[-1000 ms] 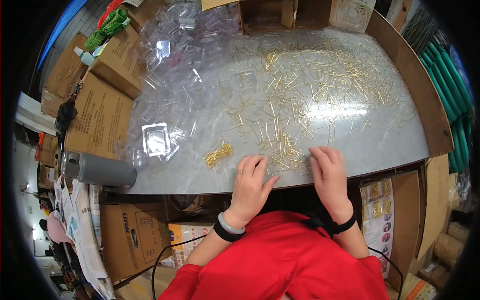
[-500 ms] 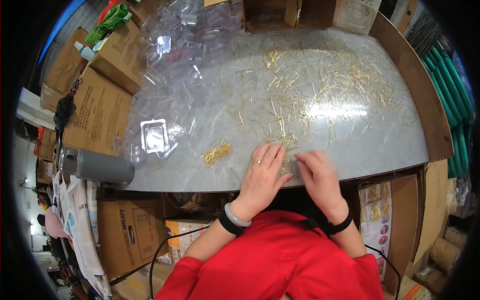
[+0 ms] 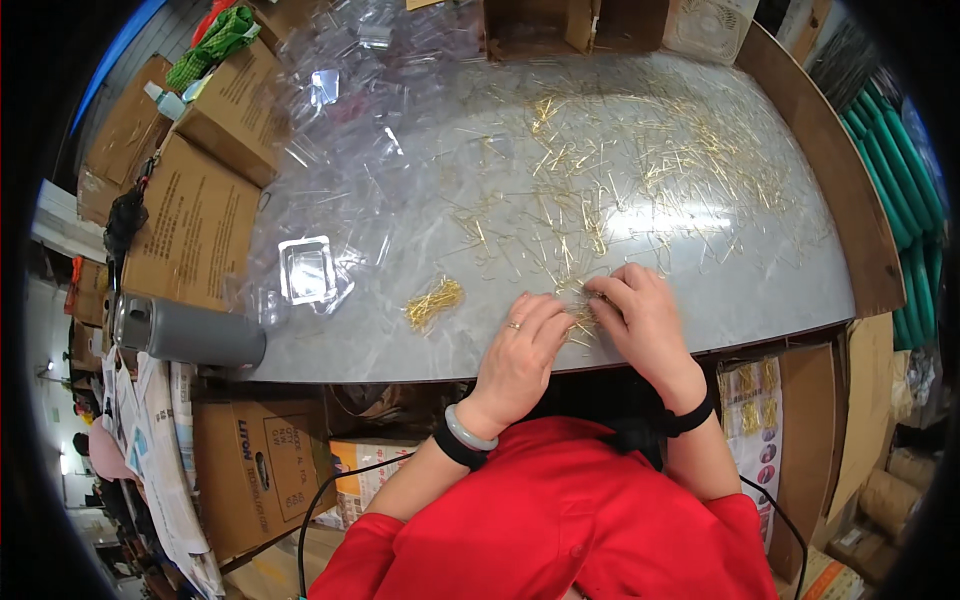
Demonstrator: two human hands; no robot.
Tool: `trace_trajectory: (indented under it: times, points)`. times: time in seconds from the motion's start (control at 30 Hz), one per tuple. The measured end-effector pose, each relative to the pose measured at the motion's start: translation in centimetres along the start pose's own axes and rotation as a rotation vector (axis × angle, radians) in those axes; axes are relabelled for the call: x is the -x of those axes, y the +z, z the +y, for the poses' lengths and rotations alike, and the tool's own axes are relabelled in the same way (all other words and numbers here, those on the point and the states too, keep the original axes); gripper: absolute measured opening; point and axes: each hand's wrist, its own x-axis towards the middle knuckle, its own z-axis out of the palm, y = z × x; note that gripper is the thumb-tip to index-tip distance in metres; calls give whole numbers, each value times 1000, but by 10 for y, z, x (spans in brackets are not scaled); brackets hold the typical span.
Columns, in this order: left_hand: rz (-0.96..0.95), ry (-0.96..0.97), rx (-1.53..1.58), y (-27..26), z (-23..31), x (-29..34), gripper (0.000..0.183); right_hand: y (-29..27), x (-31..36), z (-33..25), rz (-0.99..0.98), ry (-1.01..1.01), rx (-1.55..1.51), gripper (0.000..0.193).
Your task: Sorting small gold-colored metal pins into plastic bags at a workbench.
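Near the table's front edge, my left hand (image 3: 518, 345) rests with its fingers bent and drawn together around the ends of a few gold wire hooks (image 3: 582, 328). Just to its right, my right hand (image 3: 645, 318) is curled, thumb and fingers closed on the same loose cluster. The fingers hide part of these hooks. Many more gold wire hooks (image 3: 690, 150) lie scattered in a thin layer over the middle and right of the grey table (image 3: 360, 350). Left of my left hand sits a compact bundle of gold hooks (image 3: 433, 304), apart from the rest.
Clear plastic packs (image 3: 350, 190) are heaped on the table's left side, one with a shiny square face (image 3: 307, 270). A grey bottle (image 3: 190, 330) lies at the left edge. Cardboard boxes (image 3: 190, 225) and a cardboard wall (image 3: 830, 160) border the tabletop.
My left hand has gone from lying flat over the hooks to bent fingers, slightly lower. The right hand has moved a little up and closed in on the hooks.
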Motion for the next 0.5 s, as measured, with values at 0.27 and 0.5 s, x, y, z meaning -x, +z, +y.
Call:
trace_trajectory:
  times: [0.27, 0.5]
  points:
    - [-63, 36, -61, -3, 1, -2, 47, -5, 0, 8, -60, -23, -111, 24]
    - [-126, 13, -229, -2, 12, -6, 47, 10, -14, 13, 106, 89, 258, 35]
